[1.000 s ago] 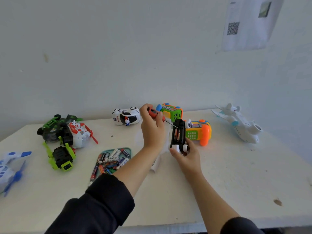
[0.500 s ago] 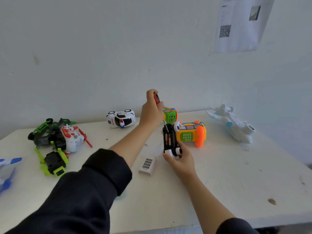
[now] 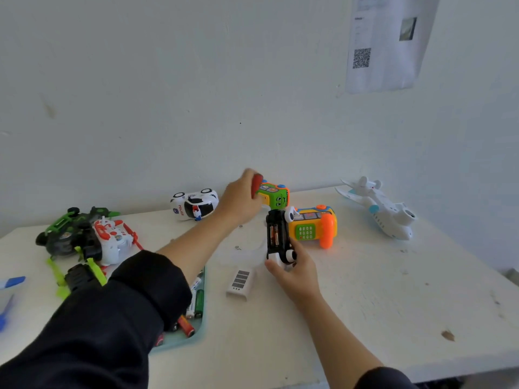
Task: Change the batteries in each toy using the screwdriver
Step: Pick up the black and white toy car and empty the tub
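My right hand [image 3: 295,272] grips a small black-and-white toy car [image 3: 278,238] turned underside up, its open battery bay showing batteries. My left hand [image 3: 238,200] holds the red-handled screwdriver [image 3: 256,185] raised above and left of the car; its shaft is blurred and hidden. The white ribbed battery cover [image 3: 241,281] lies on the table just left of my right hand. A teal tray [image 3: 200,329] with several loose batteries sits partly under my left sleeve.
A white police car [image 3: 193,207], a green-orange toy bus [image 3: 276,196], an orange toy phone [image 3: 314,226], a white toy plane [image 3: 379,210] and green, black and red-white toys [image 3: 84,238] ring the white table [image 3: 379,310]. The wall stands close behind.
My left hand has lifted the screwdriver away from the car's battery bay, then dropped a little toward the green bus. My right hand keeps the car in place.
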